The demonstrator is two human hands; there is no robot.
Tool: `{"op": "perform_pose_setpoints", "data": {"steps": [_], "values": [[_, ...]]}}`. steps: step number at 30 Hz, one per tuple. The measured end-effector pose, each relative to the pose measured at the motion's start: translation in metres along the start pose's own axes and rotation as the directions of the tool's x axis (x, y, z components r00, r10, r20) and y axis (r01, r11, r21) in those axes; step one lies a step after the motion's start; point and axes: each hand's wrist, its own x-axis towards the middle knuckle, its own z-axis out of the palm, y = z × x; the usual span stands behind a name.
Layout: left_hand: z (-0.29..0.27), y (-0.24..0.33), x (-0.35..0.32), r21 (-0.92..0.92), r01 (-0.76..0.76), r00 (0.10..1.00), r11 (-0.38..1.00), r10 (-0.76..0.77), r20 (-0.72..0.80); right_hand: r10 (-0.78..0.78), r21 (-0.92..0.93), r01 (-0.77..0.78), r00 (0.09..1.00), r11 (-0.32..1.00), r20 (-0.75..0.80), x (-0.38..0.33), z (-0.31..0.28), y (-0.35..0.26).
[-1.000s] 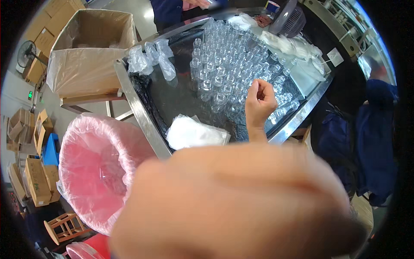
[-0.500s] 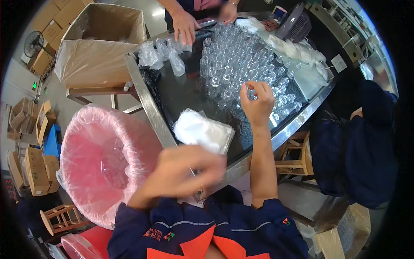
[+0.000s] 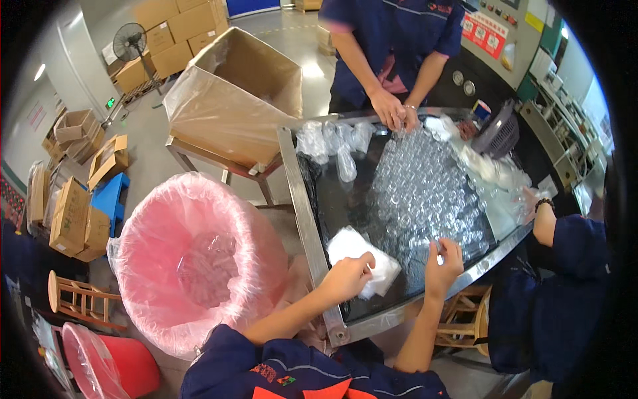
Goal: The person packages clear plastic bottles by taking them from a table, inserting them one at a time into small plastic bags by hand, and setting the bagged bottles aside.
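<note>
My left hand (image 3: 347,276) is over the near left part of a stack of thin white plastic bags (image 3: 382,282), its fingers curled in and thumb against them. Anything between those fingertips is hidden. To the right, my right hand (image 3: 444,269) is raised at the near edge of a mass of clear, rounded pieces (image 3: 425,183). Thumb and index finger there are pinched around something small that I cannot make out. The clear pieces stand crowded together across the dark tabletop (image 3: 342,209).
A pink-lined bin (image 3: 246,226) stands left of the metal table rim (image 3: 299,213). A lined carton (image 3: 226,110) is behind it. Filled clear bags (image 3: 345,163) lie at the far left corner. One co-worker (image 3: 392,106) works opposite, another (image 3: 548,226) at right.
My view has shifted, so the table sits lower and more to the right. My left hand has moved from beside the bin to the bag stack. The co-worker opposite has brought both hands together.
</note>
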Motion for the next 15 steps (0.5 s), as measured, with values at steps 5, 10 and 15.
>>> {"op": "perform_pose_setpoints", "data": {"steps": [5, 10, 15], "values": [[0.0, 0.015, 0.008, -0.122, 0.036, 0.999, 0.992, -0.032, 0.036, 0.29, 0.691, -0.166, 0.955, 0.704, -0.066, -0.017, -0.036, -0.001], [-0.004, -0.008, 0.012, -0.2, -0.06, 0.996, 0.978, 0.044, -0.084, 0.119, 0.852, 0.063, 0.982, 0.52, -0.145, -0.001, -0.049, -0.048], [-0.001, 0.006, 0.014, -0.185, -0.016, 0.994, 0.983, -0.005, -0.113, 0.023, 0.764, 0.131, 0.982, 0.631, -0.188, -0.006, -0.062, -0.05]]}}
